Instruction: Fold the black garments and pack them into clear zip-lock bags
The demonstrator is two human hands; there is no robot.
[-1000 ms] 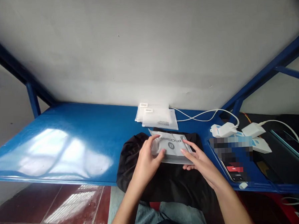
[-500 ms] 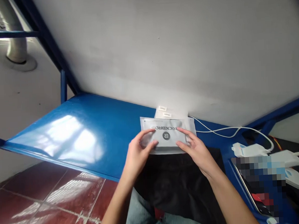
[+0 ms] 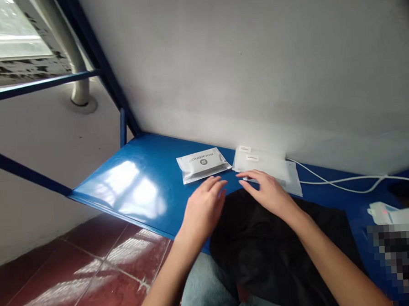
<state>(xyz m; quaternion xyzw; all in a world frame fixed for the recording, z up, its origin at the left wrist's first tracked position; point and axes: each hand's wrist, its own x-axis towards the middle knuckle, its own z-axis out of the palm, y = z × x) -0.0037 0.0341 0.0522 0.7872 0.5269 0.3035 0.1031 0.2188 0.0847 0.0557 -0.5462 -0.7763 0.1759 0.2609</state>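
Observation:
A whitish plastic pouch (image 3: 205,163) printed ROCKBROS lies on the blue tabletop (image 3: 156,155), touched by neither hand. Just in front of it is my left hand (image 3: 205,201), empty, its fingers slightly bent and apart from the thumb. My right hand (image 3: 266,191) is also empty, thumb and fingers spread, hovering by the front of a second pale packet (image 3: 260,164) with small white labels. Black fabric (image 3: 264,250) covers part of my lap and the table's front edge, below both hands.
White cables (image 3: 350,182) run along the wall side to the right. A white power strip (image 3: 396,213) sits at the right, beside a pixelated area. A blue frame bar (image 3: 122,127) rises at the left, and a grey wall (image 3: 255,77) stands behind the table.
Both hands have let go of the ROCKBROS pouch, which now lies on the table left of the labelled packet. The view has shifted left.

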